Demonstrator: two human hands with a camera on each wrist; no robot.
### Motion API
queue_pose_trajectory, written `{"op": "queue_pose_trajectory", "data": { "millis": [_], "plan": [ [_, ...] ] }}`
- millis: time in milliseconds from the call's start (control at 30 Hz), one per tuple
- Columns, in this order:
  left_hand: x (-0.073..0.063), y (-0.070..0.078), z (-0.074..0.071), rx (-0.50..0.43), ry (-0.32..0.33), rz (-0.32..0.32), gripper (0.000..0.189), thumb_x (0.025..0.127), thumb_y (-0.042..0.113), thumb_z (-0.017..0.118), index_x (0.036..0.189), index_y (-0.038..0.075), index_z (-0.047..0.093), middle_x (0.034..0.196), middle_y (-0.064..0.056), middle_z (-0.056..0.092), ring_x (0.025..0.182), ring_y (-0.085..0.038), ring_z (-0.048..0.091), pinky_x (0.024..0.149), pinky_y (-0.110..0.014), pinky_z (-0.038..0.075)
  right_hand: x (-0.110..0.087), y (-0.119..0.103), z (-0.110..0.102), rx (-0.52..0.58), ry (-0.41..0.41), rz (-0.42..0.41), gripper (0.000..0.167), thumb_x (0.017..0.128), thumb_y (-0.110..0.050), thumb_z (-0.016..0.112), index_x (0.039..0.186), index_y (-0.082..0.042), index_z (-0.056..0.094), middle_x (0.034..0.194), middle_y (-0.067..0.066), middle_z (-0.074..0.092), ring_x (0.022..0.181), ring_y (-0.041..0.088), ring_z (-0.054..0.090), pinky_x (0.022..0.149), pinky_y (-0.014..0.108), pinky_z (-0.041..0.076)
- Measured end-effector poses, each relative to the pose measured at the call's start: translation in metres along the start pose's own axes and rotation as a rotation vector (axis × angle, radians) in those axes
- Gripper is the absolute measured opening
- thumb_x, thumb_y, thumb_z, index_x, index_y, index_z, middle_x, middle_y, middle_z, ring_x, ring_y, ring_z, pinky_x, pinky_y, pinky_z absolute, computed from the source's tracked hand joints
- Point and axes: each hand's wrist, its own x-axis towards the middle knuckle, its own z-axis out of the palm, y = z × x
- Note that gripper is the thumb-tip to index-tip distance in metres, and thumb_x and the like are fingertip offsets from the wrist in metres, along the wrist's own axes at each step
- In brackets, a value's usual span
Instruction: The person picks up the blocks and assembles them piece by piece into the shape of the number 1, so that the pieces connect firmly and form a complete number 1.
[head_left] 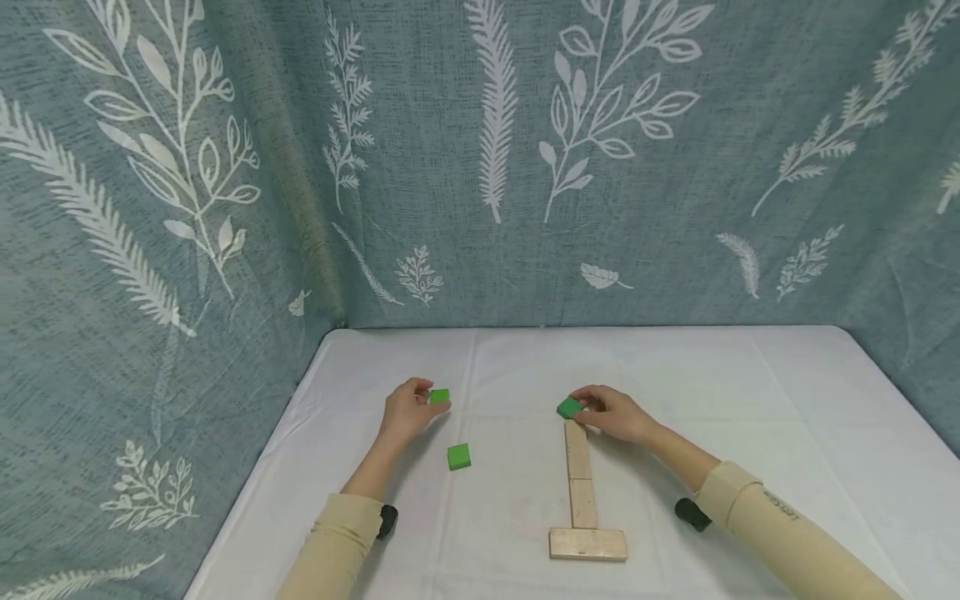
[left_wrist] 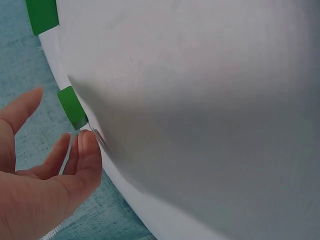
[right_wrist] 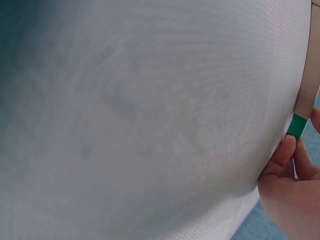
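My left hand (head_left: 408, 412) is around a green block (head_left: 439, 396) on the left of the white table. In the left wrist view, the fingertips are at the near end of that green block (left_wrist: 73, 107), while the thumb stands apart from it. A second green block (head_left: 459, 457) lies nearer, to the right of the left wrist. With thumb and fingers, my right hand (head_left: 617, 414) pinches a darker green block (head_left: 570, 407) at the far end of a line of wooden blocks (head_left: 578, 454). In the right wrist view, this green block (right_wrist: 297, 126) meets the wood's end.
A wooden block (head_left: 587, 544) lies crosswise at the near end of the wooden line, forming an upside-down T. Behind the white table (head_left: 675, 358) hangs a blue-green curtain (head_left: 450, 167) with white leaf prints, which also covers the left side.
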Motion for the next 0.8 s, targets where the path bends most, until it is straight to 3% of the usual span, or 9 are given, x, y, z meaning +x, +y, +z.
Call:
{"op": "queue_pose_trajectory", "data": {
  "millis": [467, 800],
  "plan": [
    [0.0036, 0.0048, 0.0037, 0.173, 0.011, 0.029, 0.048, 0.085, 0.020, 0.074, 0.117, -0.012, 0.058, 0.111, -0.026, 0.061, 0.103, -0.038, 0.058, 0.086, -0.046, 0.049, -0.0008, 0.0003, -0.0001, 0.003, 0.008, 0.007, 0.038, 0.094, -0.018, 0.063, 0.126, 0.002, 0.058, 0.104, 0.008, 0.059, 0.084, 0.018, 0.049, 0.066, 0.032, 0.043],
    [0.0028, 0.0020, 0.0039, 0.198, 0.018, 0.035, 0.046, 0.085, 0.020, 0.074, 0.114, -0.012, 0.060, 0.112, -0.027, 0.061, 0.105, -0.039, 0.058, 0.088, -0.047, 0.049, 0.0012, 0.0021, 0.0007, 0.002, 0.011, 0.009, 0.038, 0.094, -0.019, 0.064, 0.125, 0.002, 0.059, 0.100, 0.007, 0.058, 0.082, 0.018, 0.047, 0.067, 0.032, 0.041]
  ]
}}
